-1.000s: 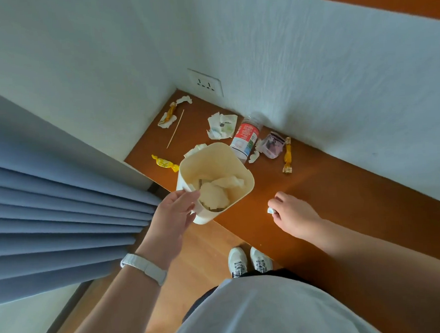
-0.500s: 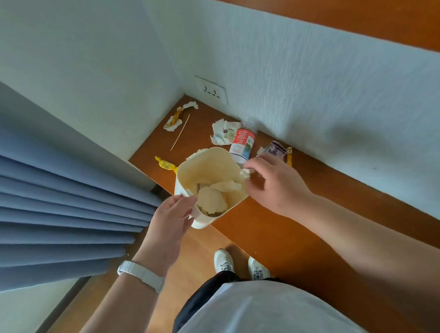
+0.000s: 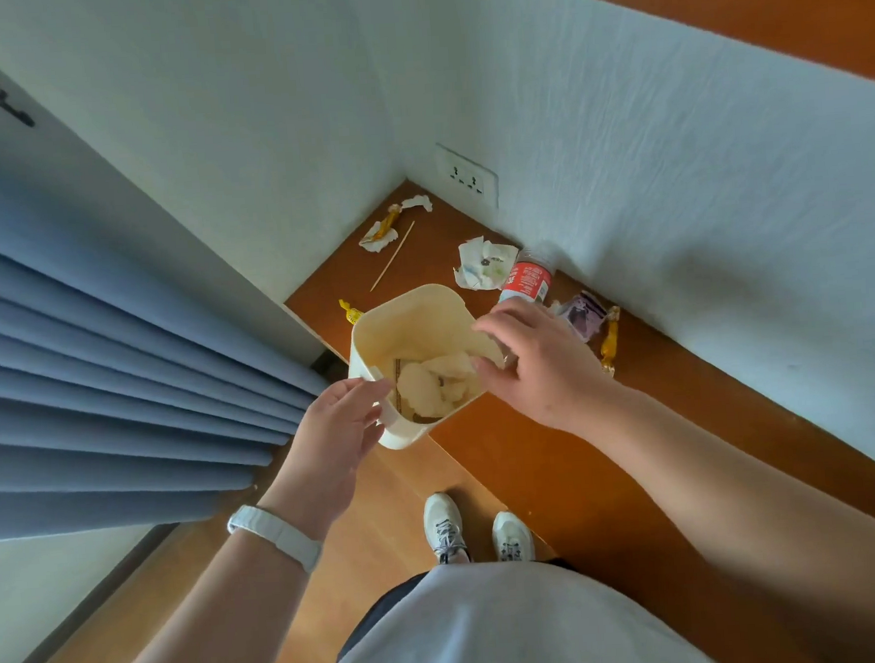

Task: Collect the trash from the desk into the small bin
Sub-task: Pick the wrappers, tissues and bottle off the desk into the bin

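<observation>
Head view: gripping small cream plastic bin (image 3: 409,322) with left hand (image 3: 336,429), right hand (image 3: 540,366) over its rim, can't tell if holding anything.

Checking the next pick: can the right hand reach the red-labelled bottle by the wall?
Probably yes: the right hand hovers over the bin, just in front of the bottle, with nothing between them.

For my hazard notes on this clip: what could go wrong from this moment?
1. The left hand holds the small bin at the desk edge, partly over the floor; a slip could spill its tissues.
2. The yellow wrapper lies half hidden behind the bin and may be missed.
</observation>
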